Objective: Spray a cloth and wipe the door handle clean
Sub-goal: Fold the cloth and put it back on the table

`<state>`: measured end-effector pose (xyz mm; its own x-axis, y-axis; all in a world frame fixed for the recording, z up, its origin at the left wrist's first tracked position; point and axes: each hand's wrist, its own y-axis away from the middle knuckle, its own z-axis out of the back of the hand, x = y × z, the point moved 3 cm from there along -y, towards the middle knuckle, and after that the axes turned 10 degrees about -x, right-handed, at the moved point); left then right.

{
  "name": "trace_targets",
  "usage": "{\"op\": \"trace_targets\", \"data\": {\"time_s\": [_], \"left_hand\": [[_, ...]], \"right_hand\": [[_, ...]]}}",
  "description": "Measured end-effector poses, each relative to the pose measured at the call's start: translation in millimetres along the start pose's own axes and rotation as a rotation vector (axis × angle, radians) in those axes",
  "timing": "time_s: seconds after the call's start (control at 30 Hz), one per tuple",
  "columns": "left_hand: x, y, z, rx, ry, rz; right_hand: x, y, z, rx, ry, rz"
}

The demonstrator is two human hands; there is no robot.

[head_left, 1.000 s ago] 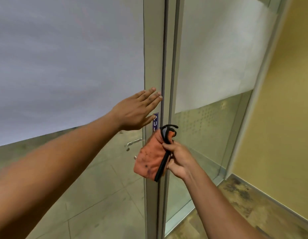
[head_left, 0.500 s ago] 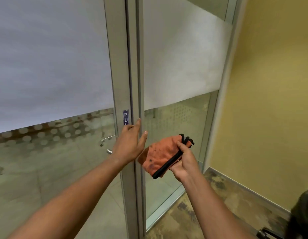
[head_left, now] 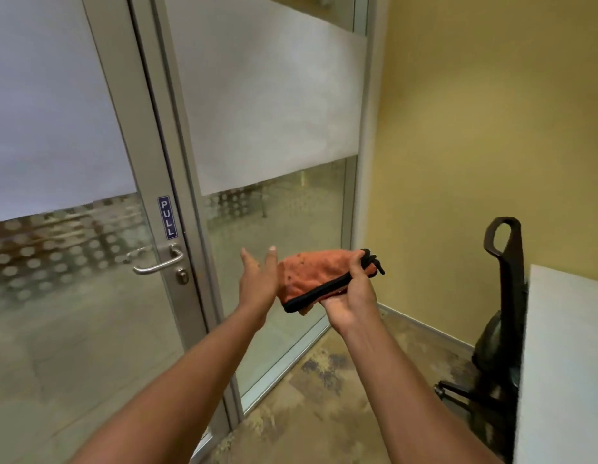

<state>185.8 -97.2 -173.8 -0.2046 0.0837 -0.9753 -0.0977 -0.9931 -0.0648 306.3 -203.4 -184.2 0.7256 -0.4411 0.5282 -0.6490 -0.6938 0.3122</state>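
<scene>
Holding an orange cloth [head_left: 316, 274] with a black border, the right hand [head_left: 352, 298] had its fingers curled around the right end of the fabric, where a black cord was bunched just beyond the knuckles. The cloth stretched out to the left of this grip, with dark spots on its surface, and its free left end reached the left hand [head_left: 257, 284]. This hand was flat, with straight fingers pointing up and the palm turned toward the cloth; whether it touched the fabric or stood just beside it could not be told. It gripped nothing.

Left of the grip and a little higher, well apart from both hands, the metal door handle [head_left: 158, 264] stood on the grey frame of the glass door [head_left: 66, 296], with a round lock [head_left: 182, 275] under it and a blue PULL sign [head_left: 167, 217] above it. To the right of the grip, a black office chair [head_left: 501, 316] stood next to a white table [head_left: 565, 363], against the yellow wall [head_left: 491, 128].
</scene>
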Motion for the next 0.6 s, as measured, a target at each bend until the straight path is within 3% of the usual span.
{"op": "trace_targets", "data": {"time_s": [0.13,0.33,0.47,0.6], "left_hand": [[1,35,-24,0.198,0.130,0.159],[2,85,-46,0.401,0.325,0.256],[4,111,-57,0.496,0.445,0.286],[11,132,-61,0.491,0.396,0.325]], "right_hand": [[27,17,18,-0.005,-0.031,0.037],[50,41,41,-0.006,-0.095,0.084],[58,58,62,-0.043,-0.165,0.114],[63,79,85,-0.099,-0.151,0.207]]}}
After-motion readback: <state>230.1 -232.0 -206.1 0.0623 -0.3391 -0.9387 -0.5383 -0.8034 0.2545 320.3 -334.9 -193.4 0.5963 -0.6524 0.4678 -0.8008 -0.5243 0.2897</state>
